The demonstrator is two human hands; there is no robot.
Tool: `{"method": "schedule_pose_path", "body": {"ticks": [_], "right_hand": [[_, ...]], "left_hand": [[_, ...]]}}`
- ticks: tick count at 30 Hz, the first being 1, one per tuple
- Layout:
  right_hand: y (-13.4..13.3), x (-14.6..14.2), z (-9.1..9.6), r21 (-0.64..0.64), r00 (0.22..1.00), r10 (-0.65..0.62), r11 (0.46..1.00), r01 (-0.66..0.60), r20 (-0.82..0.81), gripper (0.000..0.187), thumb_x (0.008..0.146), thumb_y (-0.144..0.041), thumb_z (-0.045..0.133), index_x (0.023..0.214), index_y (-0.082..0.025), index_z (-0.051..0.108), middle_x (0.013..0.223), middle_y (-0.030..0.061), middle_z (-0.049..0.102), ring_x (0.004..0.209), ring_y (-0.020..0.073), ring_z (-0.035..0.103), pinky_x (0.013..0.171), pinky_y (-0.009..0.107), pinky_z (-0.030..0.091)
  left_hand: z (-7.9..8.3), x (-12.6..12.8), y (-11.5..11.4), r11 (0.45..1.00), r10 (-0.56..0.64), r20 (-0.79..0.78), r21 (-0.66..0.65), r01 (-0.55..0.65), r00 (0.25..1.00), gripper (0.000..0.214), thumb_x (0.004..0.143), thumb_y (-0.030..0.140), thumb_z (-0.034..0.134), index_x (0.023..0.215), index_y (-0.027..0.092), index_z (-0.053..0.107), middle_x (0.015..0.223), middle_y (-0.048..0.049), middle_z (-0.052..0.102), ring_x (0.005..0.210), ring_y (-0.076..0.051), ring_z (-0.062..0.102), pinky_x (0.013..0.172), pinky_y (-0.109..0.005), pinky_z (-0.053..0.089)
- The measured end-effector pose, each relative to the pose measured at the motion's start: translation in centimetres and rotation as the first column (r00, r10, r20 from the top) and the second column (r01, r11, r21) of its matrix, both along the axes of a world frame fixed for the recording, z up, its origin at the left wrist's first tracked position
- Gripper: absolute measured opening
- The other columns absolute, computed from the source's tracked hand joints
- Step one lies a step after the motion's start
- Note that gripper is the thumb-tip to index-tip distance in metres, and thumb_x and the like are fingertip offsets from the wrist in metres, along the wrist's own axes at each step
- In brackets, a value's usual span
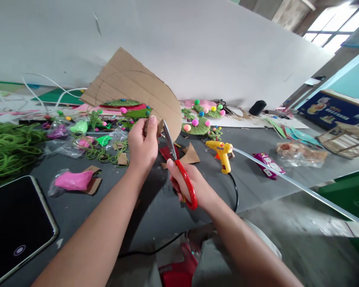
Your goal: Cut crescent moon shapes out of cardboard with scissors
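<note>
My left hand (143, 143) grips a large piece of brown cardboard (137, 81) by its lower end and holds it up above the table. One side of the cardboard is rounded, and a curved line is drawn across its face. Red-handled scissors (187, 183) are in my right hand (188, 181), their blades pointing up at the cardboard edge beside my left thumb. Whether the blades bite into the cardboard I cannot tell. Below them lie cardboard scraps (190, 154) and a dark red piece (166, 153) on the grey table (113, 215).
A yellow glue gun (221, 153) with a long clear stick lies to the right. Green cord (14, 147), a pink packet (73, 180) and a phone (20, 231) are at left. Leaves with pom-poms (199, 123) lie at the back, before a white board (212, 56).
</note>
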State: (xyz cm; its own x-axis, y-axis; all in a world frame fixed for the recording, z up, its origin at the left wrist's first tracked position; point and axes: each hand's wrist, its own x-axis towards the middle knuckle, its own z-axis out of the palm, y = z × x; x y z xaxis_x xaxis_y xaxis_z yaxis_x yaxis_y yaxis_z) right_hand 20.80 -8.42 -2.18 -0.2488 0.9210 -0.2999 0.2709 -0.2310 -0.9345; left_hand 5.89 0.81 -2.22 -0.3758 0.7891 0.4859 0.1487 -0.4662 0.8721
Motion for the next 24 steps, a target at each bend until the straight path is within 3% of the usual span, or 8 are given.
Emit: {"method": "schedule_pose_path", "body": {"ticks": [5, 11, 24], "right_hand": [[-0.2, -0.6, -0.1, 0.010, 0.999, -0.007, 1.000, 0.007, -0.035, 0.067, 0.090, -0.088, 0.052, 0.077, -0.022, 0.049, 0.057, -0.0049, 0.047, 0.044, 0.0113, 0.048, 0.041, 0.024, 0.040], [-0.1, -0.2, 0.1, 0.157, 0.994, -0.008, 0.988, -0.009, 0.110, 0.065, 0.094, -0.085, 0.050, 0.075, -0.023, 0.043, 0.062, -0.0035, 0.044, 0.053, 0.0115, 0.044, 0.048, 0.024, 0.034], [0.3, 1.7, 0.9, 0.243, 0.966, 0.004, 0.968, -0.069, 0.259, 0.063, 0.096, -0.079, 0.053, 0.071, -0.023, 0.039, 0.059, -0.0036, 0.042, 0.057, 0.0125, 0.037, 0.052, 0.026, 0.029]], "left_hand": [[-0.3, 0.3, 0.3, 0.999, -0.022, 0.095, -0.023, 0.024, 0.995, 0.050, 0.097, 0.062, 0.065, 0.070, 0.022, 0.053, 0.062, 0.0022, 0.043, 0.057, -0.012, 0.042, 0.051, -0.026, 0.036], [0.1, 0.4, 0.2, 0.990, -0.104, 0.234, -0.067, 0.123, 0.967, 0.055, 0.093, 0.063, 0.070, 0.065, 0.022, 0.046, 0.057, 0.0048, 0.038, 0.049, -0.009, 0.039, 0.044, -0.022, 0.035], [0.1, -0.3, 0.5, 0.958, -0.227, 0.282, -0.109, 0.266, 0.932, 0.048, 0.091, 0.058, 0.075, 0.068, 0.020, 0.058, 0.059, 0.0016, 0.053, 0.048, -0.009, 0.046, 0.043, -0.022, 0.039]]}}
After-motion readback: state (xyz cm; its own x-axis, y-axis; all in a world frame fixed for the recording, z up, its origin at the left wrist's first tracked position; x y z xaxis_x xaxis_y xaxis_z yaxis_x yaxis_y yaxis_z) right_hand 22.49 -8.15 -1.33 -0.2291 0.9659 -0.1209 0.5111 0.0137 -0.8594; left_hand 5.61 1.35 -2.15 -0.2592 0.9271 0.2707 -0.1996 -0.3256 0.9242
